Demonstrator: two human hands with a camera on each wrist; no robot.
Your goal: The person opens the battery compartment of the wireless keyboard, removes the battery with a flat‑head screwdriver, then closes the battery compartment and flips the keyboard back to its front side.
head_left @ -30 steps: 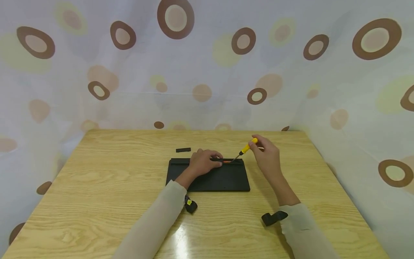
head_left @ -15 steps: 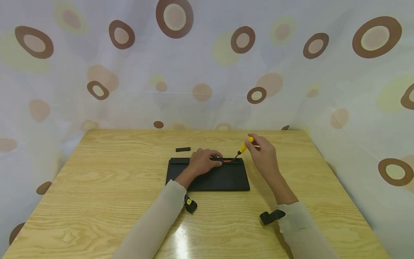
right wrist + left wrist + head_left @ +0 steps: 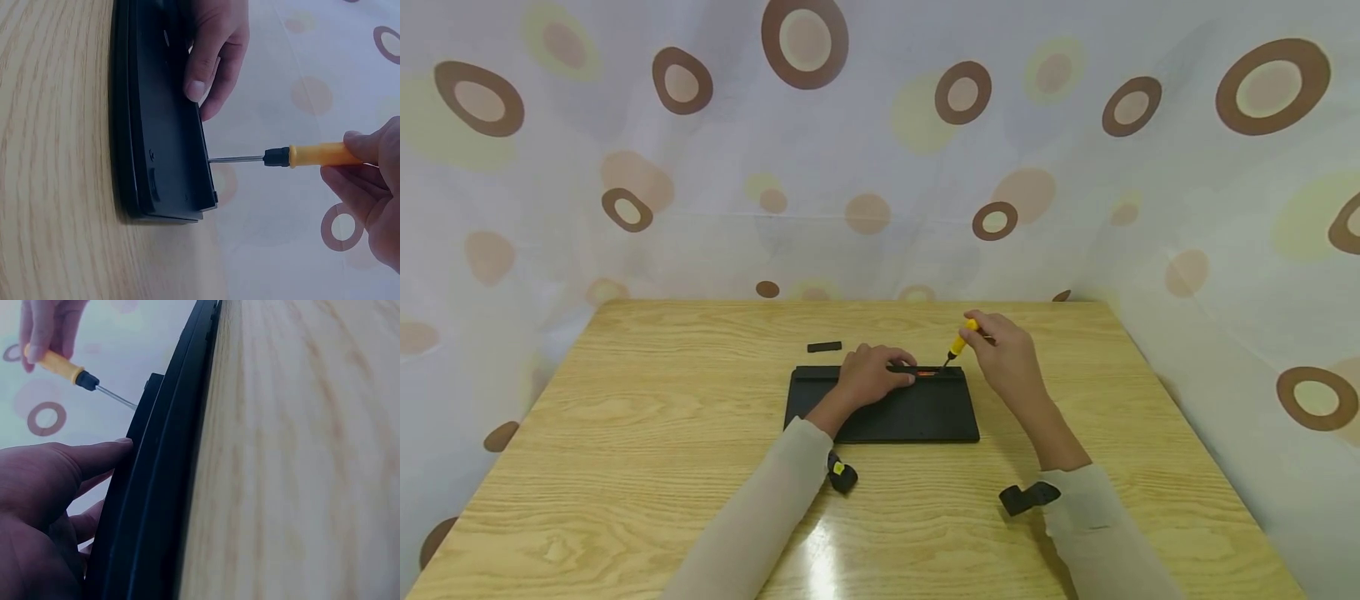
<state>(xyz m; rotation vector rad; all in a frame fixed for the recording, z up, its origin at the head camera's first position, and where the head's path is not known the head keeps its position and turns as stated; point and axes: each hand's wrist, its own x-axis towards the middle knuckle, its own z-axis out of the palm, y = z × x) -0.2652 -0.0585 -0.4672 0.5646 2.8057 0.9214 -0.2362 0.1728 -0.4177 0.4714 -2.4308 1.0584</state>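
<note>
A flat black keyboard [image 3: 925,417] lies underside up on the table, its raised ridge at the far edge. My left hand [image 3: 868,375] holds that ridge, thumb on the near side and fingers behind. Just right of the thumb, something orange, perhaps a battery [image 3: 927,373], shows in a slot of the ridge. With thumb and fingertips my right hand [image 3: 1011,362] pinches the yellow handle of a screwdriver [image 3: 957,346]. The screwdriver slants down to the slot's right end. In the right wrist view its shaft [image 3: 237,159] meets the ridge, and the tip is hidden.
A small black strip [image 3: 824,347], like a compartment cover, lies on the wooden table [image 3: 662,433] behind the keyboard's left part. A patterned curtain [image 3: 865,150] hangs behind the table and along its sides. Both wrists wear black camera mounts.
My right hand has shifted left and the screwdriver has swung more upright, its tip staying at about the same place. The left hand and keyboard have not visibly moved.
</note>
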